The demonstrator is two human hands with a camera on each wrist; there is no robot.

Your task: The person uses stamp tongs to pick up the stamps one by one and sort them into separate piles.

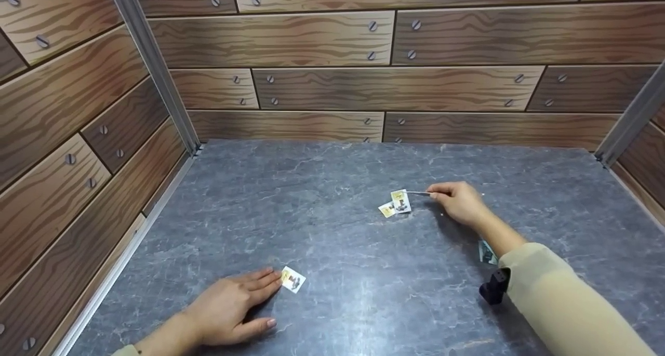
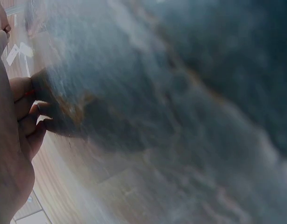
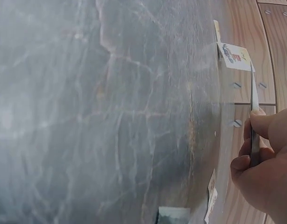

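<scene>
My right hand (image 1: 460, 202) pinches a pair of slim metal tweezers (image 3: 254, 93) between thumb and fingers. At the tweezers' tip is a small stamp-like paper (image 3: 234, 57) with a yellow and dark print. In the head view this held paper (image 1: 401, 202) overlaps a second small paper (image 1: 387, 209); whether they touch cannot be told. My left hand (image 1: 231, 304) rests palm down on the table, its fingers extended. Its fingertips touch the edge of another small printed paper (image 1: 293, 279). In the left wrist view, the left hand's fingers (image 2: 26, 100) show at the left edge.
A greenish paper (image 1: 487, 253) lies partly hidden under the right forearm. Whitish papers (image 3: 211, 198) lie near it in the right wrist view. The grey marbled table (image 1: 332, 231) is bounded by wood-print walls (image 1: 311, 39) and metal corner posts (image 1: 156, 65).
</scene>
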